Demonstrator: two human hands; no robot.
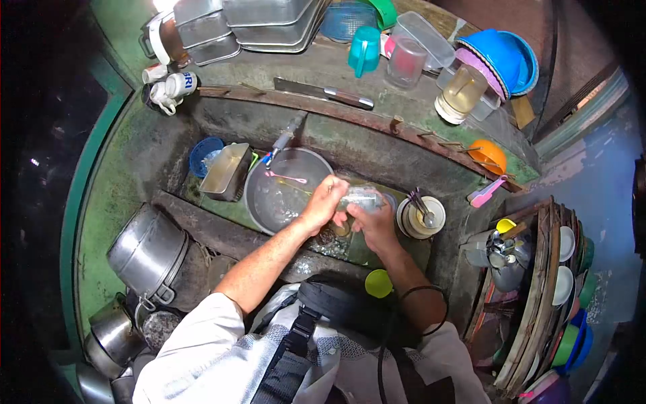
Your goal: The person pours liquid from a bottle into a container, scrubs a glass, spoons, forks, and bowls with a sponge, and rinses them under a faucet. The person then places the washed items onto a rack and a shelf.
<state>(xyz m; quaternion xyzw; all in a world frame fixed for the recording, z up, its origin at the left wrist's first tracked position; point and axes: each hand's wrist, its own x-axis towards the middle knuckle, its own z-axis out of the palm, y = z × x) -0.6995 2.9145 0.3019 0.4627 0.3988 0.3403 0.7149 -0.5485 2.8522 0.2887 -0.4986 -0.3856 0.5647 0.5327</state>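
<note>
And here, just right of the grey basin [268, 195], the clear container [363, 197] is up in both hands: the left hand [325, 204] pinches one end between thumb and fingers, the right hand [378, 227] curls around the other, a two-ended hold that probably steadies a smooth, slippery-looking wall. It's tipped on its side, which seems to give each hand its own end. The basin sits under the tap [282, 140], presumably so water lands inside, and a pink utensil [289, 178] lies in it. Left of the basin, the metal pan [226, 172] is close by; over to its right, the stacked bowls [422, 219] carry spoons [418, 202], perhaps nested to save room. What's inside the container, I cannot tell.
</note>
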